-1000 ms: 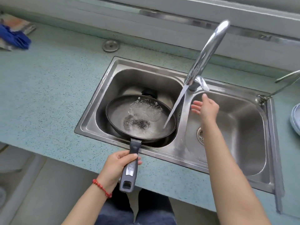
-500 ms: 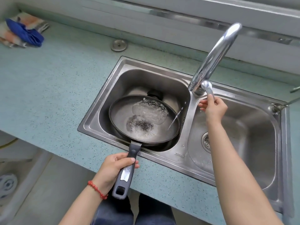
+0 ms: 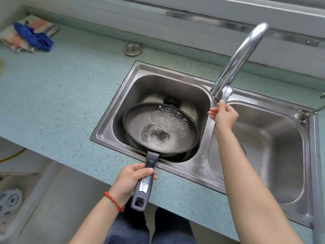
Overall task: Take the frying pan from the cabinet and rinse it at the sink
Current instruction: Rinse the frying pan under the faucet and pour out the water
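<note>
A black frying pan [image 3: 139, 127] sits over the left basin of the steel double sink [image 3: 198, 167], with a shallow pool of water and dark specks in its bottom. My left hand [image 3: 131, 180] grips its grey handle, which sticks out over the counter edge. My right hand [image 3: 224, 115] is closed around the lever at the foot of the chrome faucet [image 3: 241, 59]. No water runs from the spout.
The speckled teal counter [image 3: 61, 88] surrounds the sink. A round metal cap [image 3: 133, 49] lies behind the left basin. A blue cloth [image 3: 33, 36] on patterned towels is at the far left. The right basin holds nothing but its drain.
The water stream that poured into the pan a second ago has stopped. My right hand rose from below the lever and closed on it. The pan stayed over the left basin.
</note>
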`<action>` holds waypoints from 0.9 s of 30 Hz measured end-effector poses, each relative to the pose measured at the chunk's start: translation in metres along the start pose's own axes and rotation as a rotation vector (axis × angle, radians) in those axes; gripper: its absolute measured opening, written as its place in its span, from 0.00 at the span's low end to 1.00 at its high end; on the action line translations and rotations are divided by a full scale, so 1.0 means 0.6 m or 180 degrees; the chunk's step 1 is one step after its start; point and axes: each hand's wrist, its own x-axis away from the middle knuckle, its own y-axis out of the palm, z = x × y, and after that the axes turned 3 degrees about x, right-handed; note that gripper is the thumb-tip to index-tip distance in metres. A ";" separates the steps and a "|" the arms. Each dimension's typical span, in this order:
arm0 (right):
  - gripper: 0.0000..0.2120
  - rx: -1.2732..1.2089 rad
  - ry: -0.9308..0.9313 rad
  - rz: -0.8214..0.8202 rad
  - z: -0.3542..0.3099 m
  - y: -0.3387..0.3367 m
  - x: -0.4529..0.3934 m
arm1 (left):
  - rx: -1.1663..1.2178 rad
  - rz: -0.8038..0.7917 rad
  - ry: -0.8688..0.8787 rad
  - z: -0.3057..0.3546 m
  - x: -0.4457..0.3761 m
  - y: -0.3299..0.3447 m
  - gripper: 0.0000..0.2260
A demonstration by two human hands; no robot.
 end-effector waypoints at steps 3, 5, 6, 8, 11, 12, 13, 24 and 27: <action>0.13 0.0099 0.0143 -0.0087 0.002 -0.006 0.031 | -0.0159 -0.0092 0.0032 0.003 0.000 -0.001 0.01; 0.13 0.0136 0.0180 -0.0179 0.005 -0.009 0.069 | -0.0346 -0.0178 0.0071 0.006 0.000 -0.002 0.04; 0.12 0.0195 0.0177 -0.0246 0.008 -0.011 0.093 | -0.0421 -0.0209 0.0079 0.006 -0.002 -0.004 0.04; 0.11 0.0411 0.0157 -0.0421 0.019 -0.015 0.154 | -0.0541 -0.0245 0.0114 0.010 -0.004 -0.006 0.07; 0.10 0.0725 0.0206 -0.0738 0.047 -0.021 0.264 | -0.0608 -0.0417 0.0103 0.013 -0.009 -0.012 0.12; 0.10 0.0845 0.0238 -0.0847 0.056 -0.022 0.300 | -0.0628 -0.0497 0.0116 0.013 -0.010 -0.015 0.10; 0.10 0.0978 0.0274 -0.0945 0.062 -0.023 0.334 | -0.0653 -0.0565 0.0110 0.014 -0.012 -0.017 0.08; 0.13 0.1420 0.1015 -0.1244 0.041 0.021 0.458 | -0.0524 -0.1362 -0.0237 0.028 -0.040 -0.039 0.10; 0.12 0.1164 0.1349 -0.1188 0.034 0.039 0.464 | -0.0403 -0.1428 -0.0442 0.030 -0.044 -0.038 0.10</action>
